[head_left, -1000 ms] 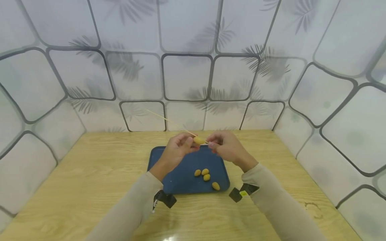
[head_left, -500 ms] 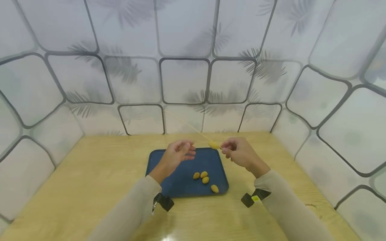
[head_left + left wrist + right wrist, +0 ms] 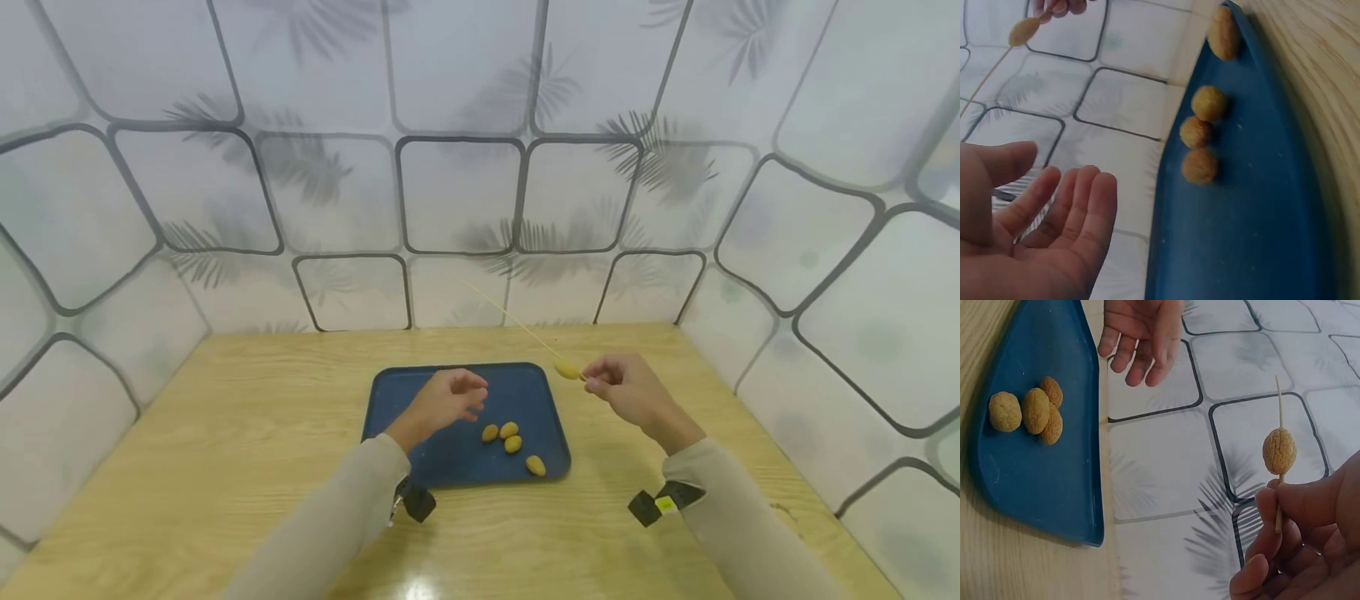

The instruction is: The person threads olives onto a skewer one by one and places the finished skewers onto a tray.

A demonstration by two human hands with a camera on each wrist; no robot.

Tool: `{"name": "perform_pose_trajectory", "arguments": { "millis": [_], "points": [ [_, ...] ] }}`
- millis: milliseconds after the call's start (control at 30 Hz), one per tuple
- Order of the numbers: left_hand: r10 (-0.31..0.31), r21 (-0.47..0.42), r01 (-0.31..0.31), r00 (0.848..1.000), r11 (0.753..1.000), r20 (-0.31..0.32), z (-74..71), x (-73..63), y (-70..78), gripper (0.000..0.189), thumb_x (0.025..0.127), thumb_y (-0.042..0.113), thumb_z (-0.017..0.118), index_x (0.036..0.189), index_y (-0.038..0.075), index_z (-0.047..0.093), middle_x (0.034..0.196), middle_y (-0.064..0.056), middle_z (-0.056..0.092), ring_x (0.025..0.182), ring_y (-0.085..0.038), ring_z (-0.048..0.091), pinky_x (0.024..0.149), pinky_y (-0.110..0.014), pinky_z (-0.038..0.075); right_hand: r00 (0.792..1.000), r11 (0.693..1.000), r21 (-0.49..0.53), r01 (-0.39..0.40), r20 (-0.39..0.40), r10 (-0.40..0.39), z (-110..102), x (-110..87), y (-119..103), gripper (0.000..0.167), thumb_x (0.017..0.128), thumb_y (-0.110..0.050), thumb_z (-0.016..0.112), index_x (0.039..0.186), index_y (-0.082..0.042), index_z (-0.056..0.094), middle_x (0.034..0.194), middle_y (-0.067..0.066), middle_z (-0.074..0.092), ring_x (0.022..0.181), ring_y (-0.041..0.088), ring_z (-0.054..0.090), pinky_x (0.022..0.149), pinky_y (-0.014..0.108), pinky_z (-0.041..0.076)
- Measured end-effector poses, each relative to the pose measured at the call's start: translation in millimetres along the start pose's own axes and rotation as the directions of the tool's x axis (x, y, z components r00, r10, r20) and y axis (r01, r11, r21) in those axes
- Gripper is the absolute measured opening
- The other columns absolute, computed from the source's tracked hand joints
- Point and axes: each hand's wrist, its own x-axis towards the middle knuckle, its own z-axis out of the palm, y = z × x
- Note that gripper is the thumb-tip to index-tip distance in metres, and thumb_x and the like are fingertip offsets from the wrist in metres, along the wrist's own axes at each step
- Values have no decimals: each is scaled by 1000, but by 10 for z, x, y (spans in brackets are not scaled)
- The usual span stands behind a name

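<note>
My right hand (image 3: pixel 633 392) pinches a thin wooden skewer (image 3: pixel 1278 519) near one end, between thumb and fingers. One brown, wrinkled, oval ball (image 3: pixel 1279 451) is threaded on the skewer just beyond the fingertips. From there the long bare part of the skewer slants up and left in the head view. My left hand (image 3: pixel 444 400) hovers over the blue tray (image 3: pixel 390 383), fingers loosely extended and nothing in them. Several similar brown balls (image 3: pixel 1200 165) lie on the tray; a few sit close together and another ball (image 3: pixel 536 466) lies apart near the front right corner.
The tray rests on a light wooden table (image 3: pixel 262 417). A wall covering (image 3: pixel 457 192) with grey outlines and leaf prints rises behind the table and on both sides. Each wrist carries a black strapped camera, such as the right camera (image 3: pixel 645 508).
The left hand has let go of the ball and skewer and sunk slightly. My right hand has carried the skewer with its ball to the right, past the tray's edge.
</note>
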Motion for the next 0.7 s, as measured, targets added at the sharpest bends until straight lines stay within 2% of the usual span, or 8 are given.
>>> {"name": "perform_pose_trajectory", "arguments": {
  "millis": [100,167,267,400,500,700],
  "points": [
    [-51,107,50,999,993,3,33,31,-81,28,97,13,62,120,-2,61,111,-15,65,92,-26,66,76,-36,58,1000,1000,1,-14,9,14,-5,-25,60,11,95,2,57,103,7,63,91,13,65,79,17,57,61,28,47],
    [-73,189,70,997,979,5,62,49,-109,28,95,15,65,119,0,63,107,-10,66,86,-22,67,73,-35,58,1000,1000,3,-22,11,22,-6,-40,103,11,95,2,57,103,8,63,91,13,65,78,18,56,60,27,46],
    [-79,293,71,997,953,14,113,81,-124,28,94,17,67,117,3,65,104,-7,67,76,-18,67,69,-32,58,999,1000,3,-31,12,31,-12,-64,163,12,95,3,57,103,8,62,90,12,64,78,18,56,59,26,46],
    [-79,354,65,997,933,24,170,98,-125,28,91,16,71,115,3,66,105,-7,66,70,-16,66,64,-30,57,999,999,18,-48,15,48,-9,-98,225,12,95,3,57,104,9,62,90,15,64,78,20,56,58,25,45],
    [-95,390,77,995,918,28,198,98,-131,29,88,17,74,113,4,67,105,-6,66,77,-18,66,67,-32,57,998,998,34,-55,22,54,2,-119,258,12,95,2,57,104,9,61,91,16,64,77,20,55,57,25,44],
    [-79,531,41,996,846,50,226,85,-144,24,83,21,79,104,11,71,102,-1,68,103,-26,61,89,-43,51,998,998,37,-56,28,55,20,-138,302,13,95,2,57,105,10,61,90,13,63,77,18,54,58,25,45]
  ]
}}
